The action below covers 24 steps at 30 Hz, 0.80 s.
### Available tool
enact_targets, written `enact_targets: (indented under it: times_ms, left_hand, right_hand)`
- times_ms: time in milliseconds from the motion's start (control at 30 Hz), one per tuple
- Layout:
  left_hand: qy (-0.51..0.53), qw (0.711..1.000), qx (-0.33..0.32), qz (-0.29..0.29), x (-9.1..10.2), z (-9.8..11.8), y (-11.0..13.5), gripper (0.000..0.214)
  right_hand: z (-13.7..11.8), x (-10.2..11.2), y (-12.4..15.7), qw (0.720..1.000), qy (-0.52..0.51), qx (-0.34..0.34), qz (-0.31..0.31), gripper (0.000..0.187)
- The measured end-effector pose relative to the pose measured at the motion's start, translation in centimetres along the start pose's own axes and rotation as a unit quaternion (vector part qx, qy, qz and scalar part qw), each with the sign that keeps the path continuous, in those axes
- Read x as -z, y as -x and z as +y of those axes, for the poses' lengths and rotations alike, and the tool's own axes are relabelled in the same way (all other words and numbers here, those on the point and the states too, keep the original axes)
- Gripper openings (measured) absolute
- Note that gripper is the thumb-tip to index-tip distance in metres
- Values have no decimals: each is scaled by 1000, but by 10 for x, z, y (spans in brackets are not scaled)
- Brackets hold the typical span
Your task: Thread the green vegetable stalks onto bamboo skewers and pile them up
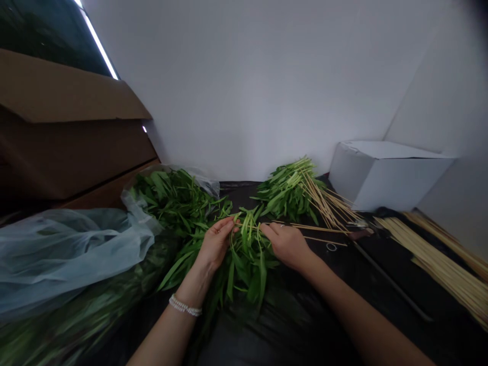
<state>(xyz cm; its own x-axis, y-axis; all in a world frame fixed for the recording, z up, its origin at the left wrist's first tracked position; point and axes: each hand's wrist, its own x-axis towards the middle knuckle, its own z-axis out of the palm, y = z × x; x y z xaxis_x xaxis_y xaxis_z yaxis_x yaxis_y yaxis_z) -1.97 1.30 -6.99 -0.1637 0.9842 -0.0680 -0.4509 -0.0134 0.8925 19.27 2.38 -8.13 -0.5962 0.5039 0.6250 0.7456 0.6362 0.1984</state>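
Note:
My left hand [213, 244], with a white beaded bracelet at the wrist, pinches the stem end of a leafy green at the left of the bunch. Opposite it, my right hand [290, 246] is closed around thin bamboo skewers [320, 228], whose long ends stick out to the right. Between the hands, several pale stems of leafy greens [249, 254] lie across the skewers, and their leaves hang down in front. My fingers hide the skewer tips. Just behind my right hand rests a pile of greens [284, 190] threaded on bamboo skewers [328, 203].
Loose greens fill an open plastic bag [80, 249] at left, below a cardboard box [76, 147]. At right are a white box [392, 175], bundles of bare skewers [438, 259] and a small ring [331, 247]. Black sheeting [305, 315] covers the surface.

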Motion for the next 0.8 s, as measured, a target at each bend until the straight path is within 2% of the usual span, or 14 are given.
enact_targets:
  times_ms: [133, 333, 567, 800]
  left_hand:
    - [-1, 1000, -4, -26, -4, 0, 2, 33]
    - [-1, 998, 26, -55, -4, 4, 5, 31]
    - [35, 999, 16, -15, 1, 2, -1, 35]
    - [28, 1000, 3, -8, 1, -2, -2, 38]
  right_hand:
    - [-4, 1, -1, 999, -6, -19, -49, 33]
    - [-3, 3, -2, 993, -8, -53, -103, 35]
    - [-5, 8, -4, 988, -16, -64, -139, 39]
    - [-9, 6, -3, 990, -9, -47, -132, 40]
